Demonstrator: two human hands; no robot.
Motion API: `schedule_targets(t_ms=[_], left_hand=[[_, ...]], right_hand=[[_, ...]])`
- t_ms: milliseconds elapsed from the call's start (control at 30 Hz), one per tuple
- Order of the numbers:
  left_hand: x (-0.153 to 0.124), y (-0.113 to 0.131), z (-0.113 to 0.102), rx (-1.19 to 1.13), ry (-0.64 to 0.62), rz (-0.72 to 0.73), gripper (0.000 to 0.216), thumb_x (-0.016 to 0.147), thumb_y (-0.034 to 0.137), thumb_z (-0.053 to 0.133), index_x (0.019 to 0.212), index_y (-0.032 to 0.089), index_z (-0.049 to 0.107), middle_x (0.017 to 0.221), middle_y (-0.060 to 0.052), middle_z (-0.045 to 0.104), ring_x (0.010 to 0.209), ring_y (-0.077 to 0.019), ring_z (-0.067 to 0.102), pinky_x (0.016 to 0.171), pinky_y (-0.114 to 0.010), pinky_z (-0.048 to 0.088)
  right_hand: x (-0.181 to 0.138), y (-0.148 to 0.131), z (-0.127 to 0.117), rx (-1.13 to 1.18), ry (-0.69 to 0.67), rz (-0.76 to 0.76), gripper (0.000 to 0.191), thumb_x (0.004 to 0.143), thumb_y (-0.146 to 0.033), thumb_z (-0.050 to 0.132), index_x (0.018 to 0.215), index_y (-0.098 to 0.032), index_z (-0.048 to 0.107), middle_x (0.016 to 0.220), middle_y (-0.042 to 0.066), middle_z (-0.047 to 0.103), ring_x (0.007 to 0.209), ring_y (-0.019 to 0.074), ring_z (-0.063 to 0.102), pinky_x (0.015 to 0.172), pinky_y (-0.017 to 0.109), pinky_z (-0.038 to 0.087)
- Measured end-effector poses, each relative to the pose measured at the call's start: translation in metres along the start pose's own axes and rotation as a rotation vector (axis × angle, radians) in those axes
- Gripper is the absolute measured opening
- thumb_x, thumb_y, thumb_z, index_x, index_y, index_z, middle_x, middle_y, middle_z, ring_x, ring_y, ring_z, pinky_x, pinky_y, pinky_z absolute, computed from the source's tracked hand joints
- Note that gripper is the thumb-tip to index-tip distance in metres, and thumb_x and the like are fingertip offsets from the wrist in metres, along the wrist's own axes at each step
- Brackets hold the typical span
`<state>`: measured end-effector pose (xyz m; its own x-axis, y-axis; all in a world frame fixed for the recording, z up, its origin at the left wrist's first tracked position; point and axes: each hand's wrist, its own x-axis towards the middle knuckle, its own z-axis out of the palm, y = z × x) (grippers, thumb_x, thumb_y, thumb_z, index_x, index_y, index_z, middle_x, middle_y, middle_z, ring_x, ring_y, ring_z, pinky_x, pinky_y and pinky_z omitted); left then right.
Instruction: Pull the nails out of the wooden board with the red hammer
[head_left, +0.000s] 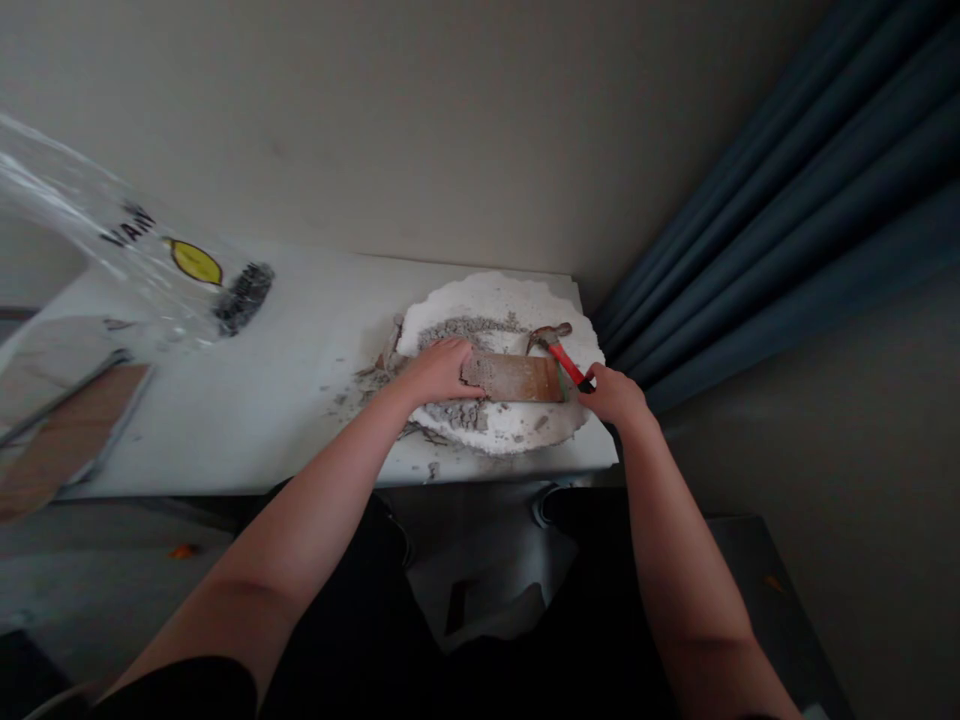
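Observation:
A flat brown piece (517, 378), like a tile strip with grey mortar-like crust, lies on a white ragged-edged slab (495, 288). My left hand (442, 372) grips its left end, thumb along the near edge and fingers over the far side. In my right hand (616, 394) is a claw hammer (566, 362), closed round the end of its red and black handle. The hammer's metal head is above the strip's far right edge; whether it touches is unclear. Grey crumbs (461, 415) lie around the strip.
The white table (300, 400) carries scattered debris left of the slab. A clear plastic bag (165, 260) with a yellow print stands at the left, near a brown board (82, 420) and a long metal bar (67, 395). A blue curtain (750, 200) hangs at the right.

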<state>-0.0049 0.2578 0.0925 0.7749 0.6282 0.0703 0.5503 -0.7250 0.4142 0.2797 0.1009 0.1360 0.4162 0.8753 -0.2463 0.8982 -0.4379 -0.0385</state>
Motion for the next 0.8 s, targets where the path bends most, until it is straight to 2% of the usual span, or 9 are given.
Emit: schedule_targets(t_ms=[67,133,200,300,400,467,567,667,800], left_hand=[[0.001,0.002,-0.002,-0.036,0.033,0.029,0.049,0.077,0.054,0.079,0.108,0.021,0.059,0.127,-0.013,0.065,0.121,-0.0336,0.058,0.102,-0.043,0.045],[0.004,0.007,-0.004,-0.054,0.054,0.058,0.03,0.088,0.047,0.066,0.102,0.021,0.06,0.131,-0.013,0.063,0.125,-0.0321,0.056,0.105,-0.045,0.044],[0.008,0.014,-0.005,-0.073,0.085,0.067,0.018,0.097,0.035,0.048,0.096,0.021,0.059,0.125,-0.013,0.064,0.122,-0.0293,0.057,0.105,-0.045,0.045],[0.011,0.023,-0.004,-0.113,0.137,0.042,0.025,0.099,0.026,0.034,0.093,0.021,0.057,0.111,-0.012,0.065,0.112,-0.0269,0.06,0.101,-0.043,0.047],[0.007,0.027,0.002,-0.072,0.074,0.029,0.026,0.094,0.046,0.055,0.096,0.021,0.056,0.12,-0.013,0.065,0.119,-0.0307,0.059,0.102,-0.044,0.046],[0.003,0.025,0.007,-0.008,0.004,0.026,0.05,0.077,0.058,0.075,0.104,0.02,0.055,0.133,-0.016,0.06,0.13,-0.0361,0.053,0.107,-0.046,0.043],[0.001,0.021,0.011,0.042,-0.069,0.006,0.069,0.065,0.062,0.084,0.11,0.02,0.052,0.134,-0.016,0.06,0.13,-0.038,0.053,0.108,-0.046,0.042],[0.002,0.019,0.011,0.038,-0.101,-0.02,0.063,0.069,0.057,0.083,0.108,0.02,0.051,0.118,-0.013,0.064,0.115,-0.0344,0.061,0.098,-0.043,0.047],[0.002,0.018,0.008,0.055,-0.094,-0.001,0.057,0.07,0.048,0.082,0.106,0.02,0.049,0.119,-0.012,0.062,0.115,-0.0331,0.059,0.094,-0.041,0.047]], right_hand=[[0.001,0.002,-0.001,-0.008,-0.002,0.018,0.028,0.088,-0.034,0.068,0.112,-0.02,0.067,0.11,0.015,0.075,0.103,0.0352,0.072,0.074,0.036,0.049],[0.001,0.003,-0.001,0.002,-0.019,0.024,0.027,0.088,-0.033,0.067,0.111,-0.02,0.067,0.111,0.015,0.075,0.103,0.0354,0.071,0.075,0.037,0.05],[0.002,0.004,-0.002,0.016,-0.056,0.022,0.027,0.088,-0.032,0.067,0.113,-0.019,0.067,0.113,0.016,0.074,0.105,0.0363,0.071,0.077,0.038,0.052],[0.001,0.002,0.0,0.023,-0.074,0.032,0.034,0.089,-0.03,0.066,0.12,-0.015,0.066,0.116,0.02,0.072,0.107,0.0387,0.07,0.083,0.043,0.053],[-0.002,-0.003,0.006,0.117,0.092,-0.125,0.048,0.092,-0.04,0.068,0.132,-0.013,0.061,0.124,0.022,0.067,0.113,0.0375,0.067,0.093,0.047,0.054],[-0.002,-0.011,0.013,0.212,0.199,-0.359,0.06,0.09,-0.045,0.072,0.14,-0.016,0.057,0.136,0.02,0.061,0.126,0.036,0.06,0.104,0.047,0.051],[0.004,-0.028,0.025,0.254,0.222,-0.64,0.075,0.084,-0.044,0.082,0.148,-0.017,0.053,0.146,0.02,0.055,0.14,0.0359,0.049,0.115,0.05,0.043],[0.017,-0.045,0.032,0.182,0.224,-0.753,0.082,0.08,-0.043,0.086,0.15,-0.015,0.054,0.149,0.022,0.053,0.144,0.04,0.044,0.12,0.057,0.037],[0.03,-0.058,0.034,0.108,0.192,-0.775,0.086,0.081,-0.044,0.086,0.154,-0.015,0.052,0.155,0.021,0.051,0.149,0.0424,0.038,0.123,0.059,0.03]])
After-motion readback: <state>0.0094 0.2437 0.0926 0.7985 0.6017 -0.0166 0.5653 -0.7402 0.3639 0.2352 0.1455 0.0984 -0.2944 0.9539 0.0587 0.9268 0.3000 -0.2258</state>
